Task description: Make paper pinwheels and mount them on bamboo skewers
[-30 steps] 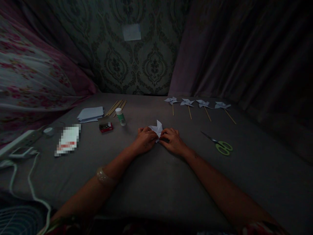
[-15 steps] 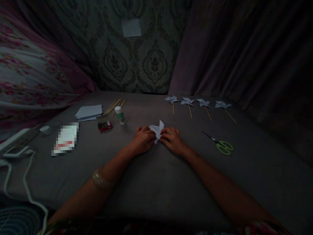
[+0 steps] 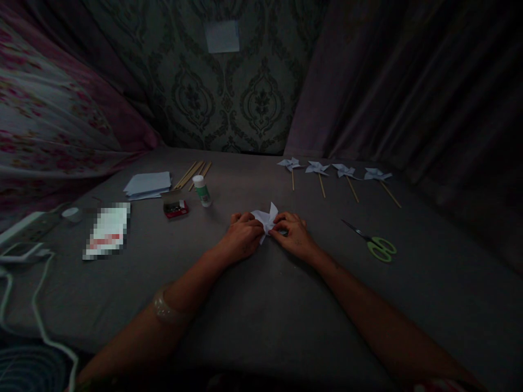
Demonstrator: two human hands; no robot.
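A white paper pinwheel (image 3: 266, 219) without a visible stick is between my hands at the middle of the table, its points folded inward and one blade sticking up. My left hand (image 3: 245, 235) grips its left side, the fingers curled over the paper. On the right side, my right hand (image 3: 293, 233) pinches the paper between thumb and fingers. Parts of the pinwheel are hidden under my fingers. Farther back on the right lie several finished pinwheels (image 3: 317, 168) on wooden sticks.
Green-handled scissors (image 3: 381, 248) lie right of my right hand. Back left are a glue stick (image 3: 201, 190), a red box of small metal pieces (image 3: 175, 208), wooden sticks (image 3: 190, 175) and a paper stack (image 3: 147, 185). A power strip (image 3: 28, 234) with cables sits at the left edge.
Both hands keep hold of the paper pinwheel. My right fingers have shifted slightly on its right side, with a wider gap showing beneath them. The whole view has moved a little.
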